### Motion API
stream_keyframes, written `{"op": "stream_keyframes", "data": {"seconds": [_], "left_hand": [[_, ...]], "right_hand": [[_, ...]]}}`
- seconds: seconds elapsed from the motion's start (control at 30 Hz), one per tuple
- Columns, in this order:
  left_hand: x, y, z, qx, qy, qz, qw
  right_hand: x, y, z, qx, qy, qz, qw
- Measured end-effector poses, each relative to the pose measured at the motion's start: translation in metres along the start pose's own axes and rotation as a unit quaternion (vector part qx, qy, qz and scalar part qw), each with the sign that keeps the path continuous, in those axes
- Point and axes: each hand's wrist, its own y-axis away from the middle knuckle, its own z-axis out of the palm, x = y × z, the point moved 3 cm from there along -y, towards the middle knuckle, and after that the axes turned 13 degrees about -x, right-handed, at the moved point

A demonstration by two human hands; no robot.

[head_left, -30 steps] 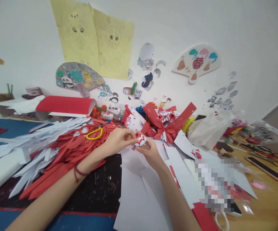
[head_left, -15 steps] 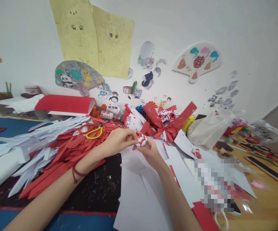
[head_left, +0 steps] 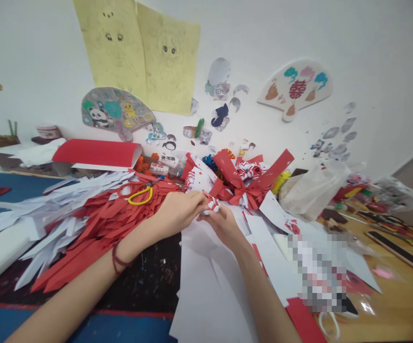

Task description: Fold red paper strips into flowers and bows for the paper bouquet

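Observation:
A small red-and-white folded paper piece (head_left: 213, 205) is held between my two hands, above white sheets of paper (head_left: 210, 267). My left hand (head_left: 182, 209) pinches it from the left, its fingers curled and partly hiding it. From below and the right, my right hand (head_left: 224, 225) grips the same piece with thumb and fingertips. Just beyond my hands stand red-and-white paper bundles (head_left: 244, 183). Left of my left hand lies a heap of red paper strips (head_left: 99, 228), with yellow-handled scissors (head_left: 140, 196) on top.
White paper strips (head_left: 59, 205) spread at the left beside a white flat object (head_left: 2, 255). A red paper-covered box (head_left: 97, 153) stands against the wall. A plastic bag (head_left: 312, 190), a black strip-like object (head_left: 396, 249) and cables (head_left: 399, 226) lie at the right.
My left hand has shifted slightly right, its fingers covering more of the paper piece's left side. My right hand keeps its grip, nearly still.

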Motion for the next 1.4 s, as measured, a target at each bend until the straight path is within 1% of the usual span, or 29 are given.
{"op": "stream_keyframes", "data": {"seconds": [0.07,0.13,0.17,0.23,0.33,0.4,0.5,0.6,0.7,0.8,0.87,0.93,1.03,1.1,1.17,1.27,1.4], "left_hand": [[0.0,0.0,-0.006,0.016,0.095,-0.003,0.995],[-0.002,-0.001,-0.013,0.039,0.156,-0.011,0.987],[-0.003,-0.001,-0.016,0.048,0.168,-0.012,0.984],[-0.004,-0.001,-0.019,0.049,0.173,-0.005,0.984],[-0.004,-0.001,-0.019,0.029,0.167,0.006,0.985],[-0.003,0.0,-0.019,0.017,0.159,0.002,0.987],[-0.001,0.002,-0.022,0.001,0.125,-0.008,0.992],[0.001,0.003,-0.025,-0.011,0.067,-0.004,0.998],[0.004,0.002,-0.023,-0.002,-0.035,0.021,0.999],[0.007,0.002,-0.015,0.018,-0.153,0.058,0.986],[0.009,0.002,-0.011,0.028,-0.187,0.075,0.979],[0.009,0.002,-0.011,0.026,-0.156,0.069,0.985],[0.005,0.002,-0.018,-0.001,-0.005,0.021,1.0],[0.003,0.002,-0.022,-0.024,0.099,-0.007,0.995],[0.001,0.001,-0.024,-0.037,0.163,-0.014,0.986],[-0.002,0.0,-0.025,-0.038,0.208,-0.002,0.977],[-0.005,-0.002,-0.021,-0.04,0.232,0.01,0.972]], "right_hand": [[-0.001,0.001,0.0,0.003,0.001,0.002,1.0],[-0.002,0.001,0.0,0.005,0.001,0.005,1.0],[-0.002,0.001,0.0,0.006,0.001,0.008,1.0],[-0.002,0.001,0.001,0.006,0.002,0.012,1.0],[-0.001,0.001,0.002,-0.008,0.0,0.015,1.0],[-0.001,0.0,0.003,-0.015,0.0,0.016,1.0],[0.0,0.001,0.001,-0.011,0.012,0.018,1.0],[0.001,0.001,-0.001,-0.001,0.019,0.016,1.0],[0.002,0.002,-0.002,0.009,0.017,0.014,1.0],[0.004,0.002,-0.003,0.009,0.018,0.012,1.0],[0.005,0.002,-0.003,0.009,0.02,0.01,1.0],[0.006,0.002,-0.004,0.009,0.021,0.01,1.0],[0.005,0.002,-0.005,0.01,0.019,0.014,1.0],[0.005,0.002,-0.004,0.012,0.016,0.018,1.0],[0.004,0.003,-0.004,0.013,0.014,0.022,1.0],[0.004,0.003,-0.003,0.013,0.015,0.026,0.999],[0.004,0.003,-0.002,0.007,0.011,0.028,1.0]]}}
